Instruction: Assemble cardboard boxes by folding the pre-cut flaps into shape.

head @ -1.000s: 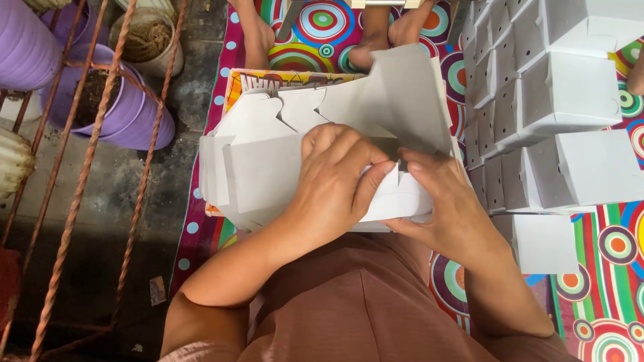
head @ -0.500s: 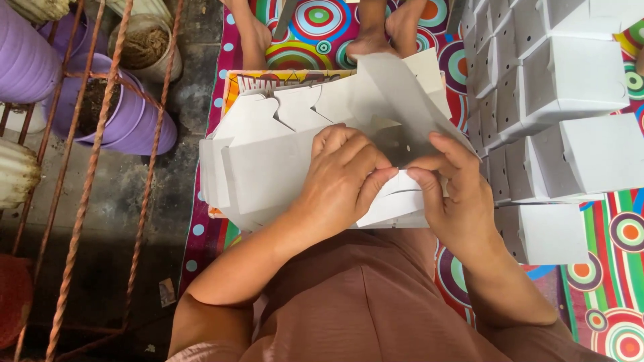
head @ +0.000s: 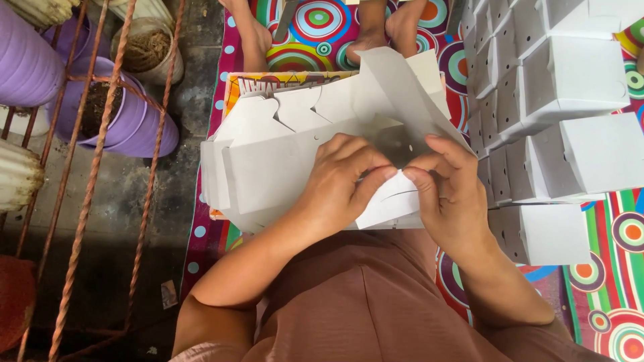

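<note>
Head view: the left hand [head: 339, 184] lies across a flat-cut white cardboard box blank [head: 282, 167], its fingers curled over and pinching a small white flap [head: 392, 201] at the blank's near edge. The right hand [head: 449, 198] meets it from the other side, thumb and forefinger closed on the same flap, so the two hands are together, fingertips almost touching. A tall grey-white panel [head: 402, 94] of the blank stands tilted up behind the right hand, leaning toward the far side. The blank rests on a pile of further white die-cut cardboard sheets [head: 268, 114], and this pile sits on a shallow cardboard tray with an orange and yellow printed rim [head: 235, 84], just in front of the person's brown-clothed lap [head: 362, 302].

To the right, near the right hand, stands a stack of finished white cardboard boxes [head: 577, 80] (packed close, several rows deep). All of it lies on a woven mat with bright concentric circles [head: 617, 234]. Another person's bare feet [head: 382, 30] rest on the mat beyond the tray. On the left, on bare concrete, are purple plastic flower pots with soil [head: 127, 114] behind rusty iron bars [head: 94, 167].
</note>
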